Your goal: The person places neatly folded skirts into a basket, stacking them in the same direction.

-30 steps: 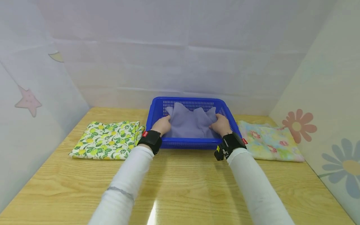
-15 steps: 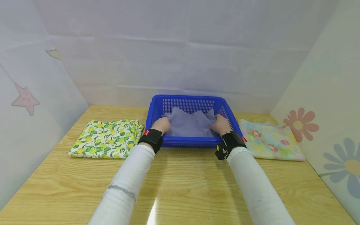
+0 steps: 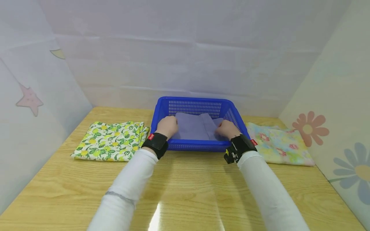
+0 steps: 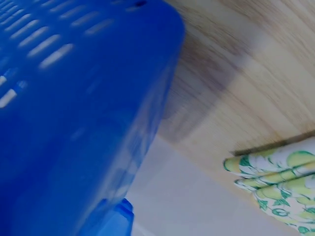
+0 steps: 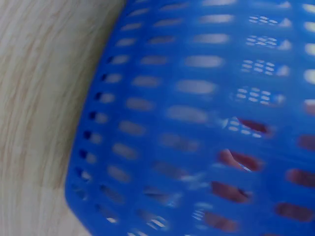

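Observation:
A blue mesh basket (image 3: 199,100) stands at the back middle of the wooden table (image 3: 188,186). A lavender cloth (image 3: 195,126) lies low and nearly flat inside it. My left hand (image 3: 168,125) grips the cloth's left edge with curled fingers. My right hand (image 3: 226,129) grips its right edge. Both wrists wear black straps over white sleeves. The left wrist view is filled by the basket's outer wall (image 4: 74,108). In the right wrist view only the basket's mesh wall (image 5: 187,88) is close up, with pinkish shapes behind its holes.
A folded lemon-print cloth (image 3: 111,144) (image 4: 278,179) lies left of the basket. A folded pastel floral cloth (image 3: 277,147) lies to its right. Pale walls with star and flower stickers close in on three sides. Bare tabletop spreads in front of the basket.
Both hands have lowered the lavender cloth, which stood bunched above the basket rim, down into the basket, where it now lies flatter.

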The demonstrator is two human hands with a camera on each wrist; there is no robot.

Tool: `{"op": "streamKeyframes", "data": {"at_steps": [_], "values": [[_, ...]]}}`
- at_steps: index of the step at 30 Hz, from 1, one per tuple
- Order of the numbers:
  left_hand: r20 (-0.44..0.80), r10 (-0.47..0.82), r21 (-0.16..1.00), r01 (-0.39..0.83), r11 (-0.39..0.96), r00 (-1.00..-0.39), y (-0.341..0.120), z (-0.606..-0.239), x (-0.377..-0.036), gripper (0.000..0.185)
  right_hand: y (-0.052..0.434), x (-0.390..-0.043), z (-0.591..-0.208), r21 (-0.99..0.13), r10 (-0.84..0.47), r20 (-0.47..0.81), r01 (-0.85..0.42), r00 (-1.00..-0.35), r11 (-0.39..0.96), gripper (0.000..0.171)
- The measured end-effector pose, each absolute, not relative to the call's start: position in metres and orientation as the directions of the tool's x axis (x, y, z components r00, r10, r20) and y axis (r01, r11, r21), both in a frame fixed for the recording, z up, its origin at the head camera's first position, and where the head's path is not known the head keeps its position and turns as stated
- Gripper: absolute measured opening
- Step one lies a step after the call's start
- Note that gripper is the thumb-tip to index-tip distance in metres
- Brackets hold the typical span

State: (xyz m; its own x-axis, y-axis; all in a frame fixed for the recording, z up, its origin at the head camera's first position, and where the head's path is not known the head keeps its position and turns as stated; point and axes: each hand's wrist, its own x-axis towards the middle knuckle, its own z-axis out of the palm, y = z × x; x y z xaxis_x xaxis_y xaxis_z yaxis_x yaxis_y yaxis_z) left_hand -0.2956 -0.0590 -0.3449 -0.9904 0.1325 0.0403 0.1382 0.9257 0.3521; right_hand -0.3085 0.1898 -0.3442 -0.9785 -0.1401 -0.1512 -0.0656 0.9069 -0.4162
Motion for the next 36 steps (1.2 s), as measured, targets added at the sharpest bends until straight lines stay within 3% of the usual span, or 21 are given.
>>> {"op": "streamKeyframes", "data": {"at_steps": [4, 9, 12, 16, 19, 24, 29, 36], "values": [[-0.119, 0.146, 0.339, 0.098, 0.936, -0.982, -0.058, -0.340, -0.288, 0.027, 0.185, -0.303, -0.334, -0.479, -0.240, -0.333, -0.055, -0.912, 0.876, 0.025], [-0.254, 0.182, 0.336, 0.089, 0.938, -0.950, -0.061, -0.341, -0.290, 0.030, 0.180, -0.301, -0.330, -0.451, -0.289, -0.404, -0.087, -0.868, 0.889, 0.034], [-0.243, 0.255, 0.342, 0.163, 0.925, -0.936, -0.066, -0.354, -0.306, 0.037, 0.178, -0.298, -0.327, -0.424, -0.312, -0.432, -0.115, -0.846, 0.898, 0.044], [-0.227, 0.307, 0.386, 0.204, 0.900, -0.924, -0.065, -0.348, -0.304, 0.047, 0.178, -0.293, -0.323, -0.419, -0.367, -0.426, -0.179, -0.827, 0.890, 0.051], [-0.178, 0.272, 0.433, 0.173, 0.885, -0.946, -0.059, -0.327, -0.280, 0.047, 0.179, -0.285, -0.322, -0.424, -0.401, -0.305, -0.254, -0.864, 0.869, 0.047], [0.080, 0.246, 0.407, 0.257, 0.876, -0.966, -0.057, -0.322, -0.244, 0.040, 0.180, -0.256, -0.333, -0.383, -0.392, 0.119, -0.407, -0.912, 0.829, 0.032], [0.316, 0.272, 0.347, 0.377, 0.859, -0.909, -0.056, -0.335, -0.215, 0.033, 0.183, -0.223, -0.351, -0.269, -0.381, 0.470, -0.540, -0.796, 0.797, 0.027], [0.499, 0.306, 0.249, 0.472, 0.846, -0.811, -0.061, -0.356, -0.183, 0.027, 0.191, -0.189, -0.371, -0.153, -0.432, 0.584, -0.616, -0.687, 0.773, 0.034]]}}
